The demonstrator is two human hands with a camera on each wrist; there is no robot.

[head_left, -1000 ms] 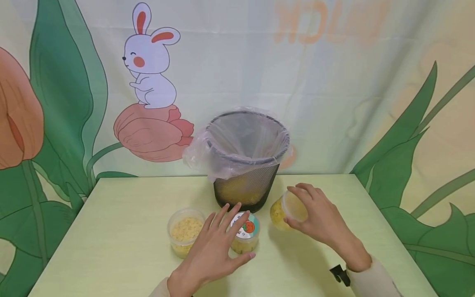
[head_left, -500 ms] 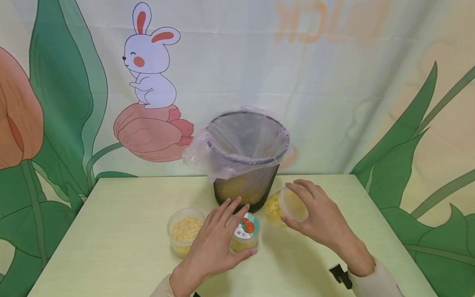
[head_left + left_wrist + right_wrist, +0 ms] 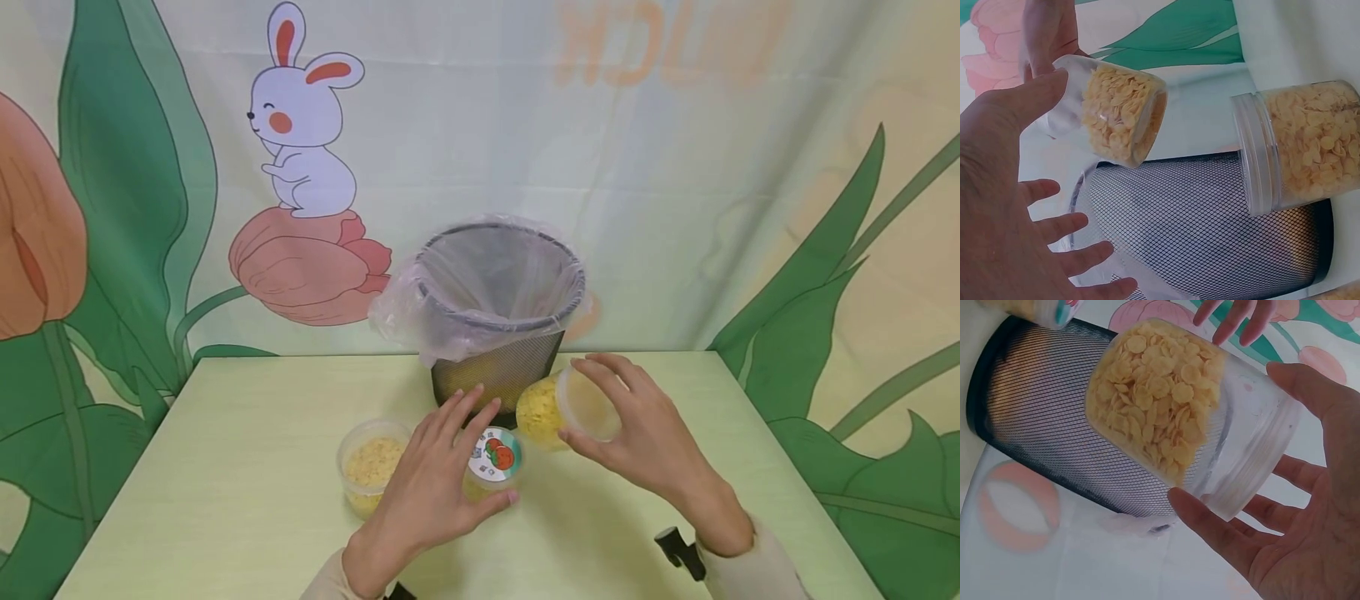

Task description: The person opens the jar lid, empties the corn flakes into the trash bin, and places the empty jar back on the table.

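My right hand (image 3: pixel 651 446) grips a clear plastic jar (image 3: pixel 538 410) of yellow flakes around its wide whitish mouth end. The jar is tipped on its side, base toward the left, and the flakes (image 3: pixel 1154 394) lie bunched at the base end. With fingers spread, my left hand (image 3: pixel 427 483) hovers over the table and holds nothing. Just beyond its fingers stands a second jar (image 3: pixel 1313 147) of flakes, upright, with a round tomato-printed label (image 3: pixel 497 454) on its lid. A third jar (image 3: pixel 371 458), filled with pale flakes, is partly hidden by the left hand.
Behind the jars stands a black mesh wastebasket (image 3: pixel 517 362) with a thin plastic liner (image 3: pixel 408 321) folded over its rim. A printed cloth (image 3: pixel 660 208) with a rabbit and plants hangs at the table's far edge. The light green table (image 3: pixel 225 467) carries everything.
My right hand has shifted left and slightly up, tipping the jar further so its flakes show more. My left hand has moved slightly away from me, still spread.
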